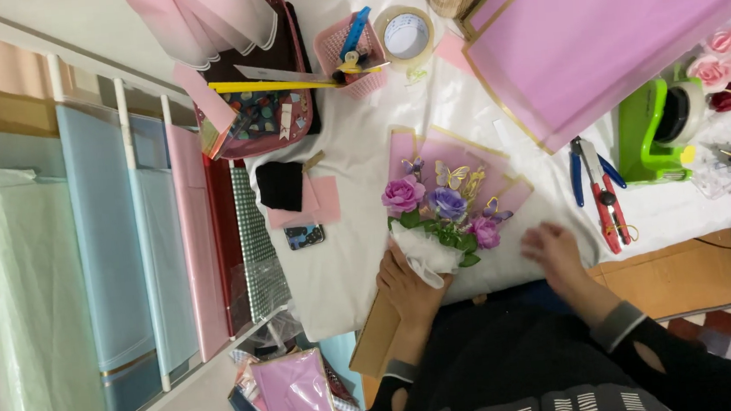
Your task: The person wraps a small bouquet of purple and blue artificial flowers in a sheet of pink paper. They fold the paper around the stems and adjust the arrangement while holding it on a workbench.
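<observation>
Black sleeves fill the bottom edge, closest to me. Going big to small from there: white table cover (361, 258) under everything, then the large purple wrapping sheet with gold edge (604, 30) at upper right, well apart from both hands. Paper rolls on rack (108, 252) in blue, green and pink run down the left side.

Bouquet (446, 212) sits mid-table just above my hands: purple and pink flowers, butterfly picks, pink-purple wrap behind, white tissue at the base.

Left hand (408, 285) lies on the table at the bouquet's base, fingers partly curled, touching the white tissue; looks like a loose hold on it, can't tell how firm. Right hand (553, 251) is flat and open, palm down on the white paper just right of the bouquet, gripping nothing.

Green tape dispenser (659, 126) stands right of the bouquet, near the table edge. Pink basket (352, 54) with a blue tool stands at top, tape roll (405, 34) just beside it. Blue-handled pliers and red-handled cutters (597, 187) lie between dispenser and right hand. Pink paper roses (715, 65) far right. Phone (304, 235) lies left of the bouquet, below a black cloth.
</observation>
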